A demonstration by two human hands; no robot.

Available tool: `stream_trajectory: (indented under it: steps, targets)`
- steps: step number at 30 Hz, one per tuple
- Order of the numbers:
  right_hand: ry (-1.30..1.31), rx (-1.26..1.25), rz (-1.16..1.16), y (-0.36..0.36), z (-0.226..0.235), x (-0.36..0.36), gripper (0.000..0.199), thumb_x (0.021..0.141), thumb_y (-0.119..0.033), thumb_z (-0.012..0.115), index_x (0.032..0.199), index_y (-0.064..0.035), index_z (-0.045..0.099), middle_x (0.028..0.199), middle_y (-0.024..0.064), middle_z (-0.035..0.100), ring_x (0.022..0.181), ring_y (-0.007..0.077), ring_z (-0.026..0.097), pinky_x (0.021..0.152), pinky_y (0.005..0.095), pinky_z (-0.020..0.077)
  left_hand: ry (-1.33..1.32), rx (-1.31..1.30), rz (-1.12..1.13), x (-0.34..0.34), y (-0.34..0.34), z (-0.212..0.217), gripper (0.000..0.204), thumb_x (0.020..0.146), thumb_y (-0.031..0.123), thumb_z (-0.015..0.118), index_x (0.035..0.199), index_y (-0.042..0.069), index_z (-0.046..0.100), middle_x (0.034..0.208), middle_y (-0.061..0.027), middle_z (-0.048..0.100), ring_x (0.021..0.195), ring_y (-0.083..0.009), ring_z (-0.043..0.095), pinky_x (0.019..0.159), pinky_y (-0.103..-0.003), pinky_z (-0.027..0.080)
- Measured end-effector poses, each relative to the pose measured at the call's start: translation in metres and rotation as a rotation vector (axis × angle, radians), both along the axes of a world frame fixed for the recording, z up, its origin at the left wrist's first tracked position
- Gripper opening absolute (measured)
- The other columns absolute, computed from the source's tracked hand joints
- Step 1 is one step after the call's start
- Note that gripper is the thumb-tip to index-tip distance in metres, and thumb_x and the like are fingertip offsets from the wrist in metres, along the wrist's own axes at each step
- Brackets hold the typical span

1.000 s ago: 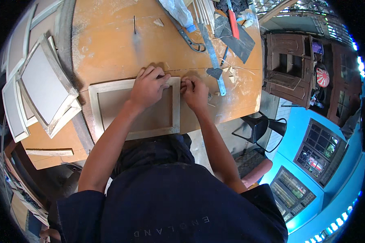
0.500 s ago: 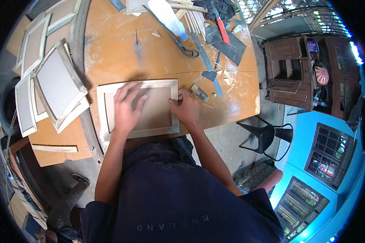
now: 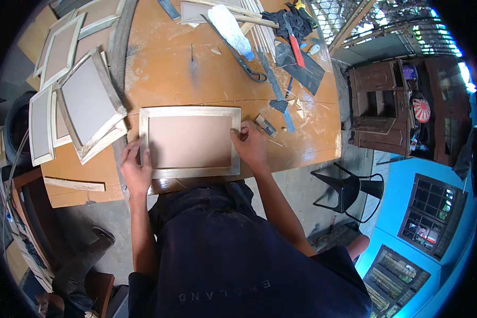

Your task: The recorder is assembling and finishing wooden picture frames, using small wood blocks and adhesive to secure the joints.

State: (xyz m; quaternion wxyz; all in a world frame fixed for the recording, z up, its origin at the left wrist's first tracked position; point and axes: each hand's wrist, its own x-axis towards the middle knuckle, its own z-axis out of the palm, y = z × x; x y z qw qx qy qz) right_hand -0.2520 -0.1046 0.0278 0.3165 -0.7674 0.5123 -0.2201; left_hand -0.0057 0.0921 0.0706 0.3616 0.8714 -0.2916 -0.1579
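The wooden picture frame [image 3: 191, 141] lay flat on the workbench [image 3: 169, 69], long axis left-right, between both hands: left hand [image 3: 136, 172] gripped its left edge, right hand [image 3: 252, 147] its right.

Worktop [image 3: 196, 79]: orange wood, dusty, scuffed.
Near edge: frame [image 3: 190, 141] lying flat.
Left: stacked frames [image 3: 85, 114], a wood strip [image 3: 74, 184].
Far side: scissors [image 3: 244, 63], red-handled tool [image 3: 294, 45], wooden slats [image 3: 259, 21], black cloth [image 3: 302, 66].
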Motion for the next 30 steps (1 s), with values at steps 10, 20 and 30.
stream_trajectory:
  steps: [10, 20, 30]
  targets:
    - [0.435, -0.263, 0.013, -0.022, 0.025, -0.044, 0.041, 0.084, -0.015, 0.071, 0.122, -0.0055, 0.062, 0.121, 0.0219, 0.06, 0.109, 0.0425, 0.057, 0.094, 0.0499, 0.0489, -0.149, 0.267, 0.034, 0.001, -0.014, -0.011, 0.047, 0.082, 0.016, 0.077, 0.126, 0.002, 0.066, 0.128, -0.0238, 0.064, 0.115, -0.0408, 0.063, 0.1, -0.045, 0.051]
    - [0.337, -0.249, 0.023, -0.039, 0.008, -0.079, 0.047, 0.08, -0.002, 0.071, 0.126, -0.0071, 0.063, 0.107, 0.0209, 0.065, 0.099, 0.0427, 0.061, 0.091, 0.0491, 0.0491, -0.176, 0.171, -0.046, 0.013, -0.056, -0.024, 0.045, 0.081, 0.008, 0.072, 0.126, 0.003, 0.066, 0.127, -0.0216, 0.064, 0.112, -0.0405, 0.064, 0.097, -0.046, 0.053]
    - [0.308, -0.176, -0.071, -0.035, -0.001, -0.084, 0.046, 0.081, -0.004, 0.074, 0.126, -0.0053, 0.065, 0.102, 0.0233, 0.067, 0.098, 0.0429, 0.062, 0.088, 0.0502, 0.0513, -0.368, -0.006, -0.302, 0.035, -0.148, -0.038, 0.039, 0.08, 0.002, 0.066, 0.119, 0.004, 0.067, 0.117, -0.0181, 0.067, 0.111, -0.0368, 0.061, 0.099, -0.043, 0.05]
